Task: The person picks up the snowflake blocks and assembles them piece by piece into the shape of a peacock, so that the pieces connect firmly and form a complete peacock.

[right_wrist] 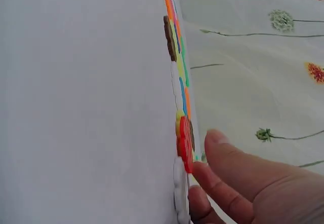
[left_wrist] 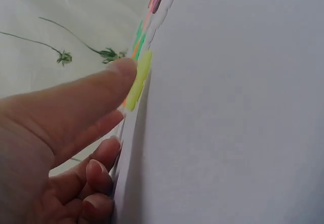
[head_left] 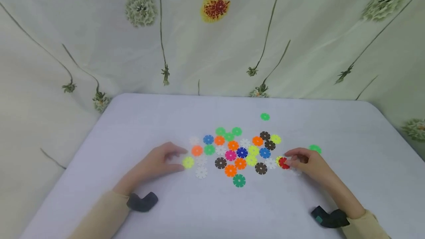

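Note:
Notched plastic discs in many colours lie flat on the white table. In the head view my left hand (head_left: 161, 160) is at the left end of the group, thumb and forefinger apart. Its thumb tip is at the edge of a yellow disc (head_left: 188, 162); the left wrist view shows this disc (left_wrist: 139, 82) beside the thumb. At the right end, my right hand (head_left: 307, 162) has its fingertips by a red disc (head_left: 283, 163), which overlaps a yellow one. The right wrist view shows the thumb apart from the fingers near the red disc (right_wrist: 185, 143), and a white disc (right_wrist: 180, 188) beside it.
Between the hands lie several orange, brown, blue, white and green discs, among them a dark green disc (head_left: 239, 180) nearest me. One green disc (head_left: 265, 116) lies farther back, another (head_left: 315, 148) behind the right hand. A flower-printed cloth (head_left: 225, 47) hangs behind the table (head_left: 212, 209).

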{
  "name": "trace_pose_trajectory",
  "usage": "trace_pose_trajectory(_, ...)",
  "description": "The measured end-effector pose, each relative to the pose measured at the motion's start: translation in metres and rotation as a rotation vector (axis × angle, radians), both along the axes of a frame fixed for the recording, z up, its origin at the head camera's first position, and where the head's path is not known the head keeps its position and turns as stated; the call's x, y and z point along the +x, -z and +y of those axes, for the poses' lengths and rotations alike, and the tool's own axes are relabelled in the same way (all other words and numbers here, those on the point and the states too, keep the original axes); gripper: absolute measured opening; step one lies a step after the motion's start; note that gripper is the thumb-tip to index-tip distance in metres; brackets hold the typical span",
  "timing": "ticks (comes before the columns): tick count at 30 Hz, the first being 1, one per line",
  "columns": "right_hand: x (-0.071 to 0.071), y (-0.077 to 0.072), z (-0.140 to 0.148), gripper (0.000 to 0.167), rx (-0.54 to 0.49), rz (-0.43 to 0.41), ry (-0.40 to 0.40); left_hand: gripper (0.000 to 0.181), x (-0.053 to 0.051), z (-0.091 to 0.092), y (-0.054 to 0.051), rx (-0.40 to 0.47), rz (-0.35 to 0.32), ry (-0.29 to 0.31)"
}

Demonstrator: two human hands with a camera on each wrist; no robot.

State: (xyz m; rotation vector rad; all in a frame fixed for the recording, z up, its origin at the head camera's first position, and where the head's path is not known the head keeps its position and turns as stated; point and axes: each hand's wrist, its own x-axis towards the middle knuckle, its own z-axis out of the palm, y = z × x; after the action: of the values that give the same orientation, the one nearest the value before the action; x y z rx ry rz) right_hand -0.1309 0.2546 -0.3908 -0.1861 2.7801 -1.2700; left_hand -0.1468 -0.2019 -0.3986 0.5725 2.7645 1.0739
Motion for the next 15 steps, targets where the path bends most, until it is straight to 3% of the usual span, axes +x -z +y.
trace_pose_trajectory(5, 0.005, -0.003, -0.007, 0.027, 0.072, 0.045, -0.001, 0.034, 0.001, 0.009, 0.0, -0.015, 0.047, -0.005)
trace_pose_trajectory(12, 0.006, -0.002, -0.008, 0.021, 0.043, 0.033, 0.018, 0.036, 0.005, 0.029, -0.006, -0.071, 0.063, -0.011)
trace_pose_trajectory(15, 0.006, -0.004, -0.008, 0.019, 0.025, 0.029, 0.034, 0.024, 0.008, 0.033, -0.008, -0.069, 0.073, -0.06)
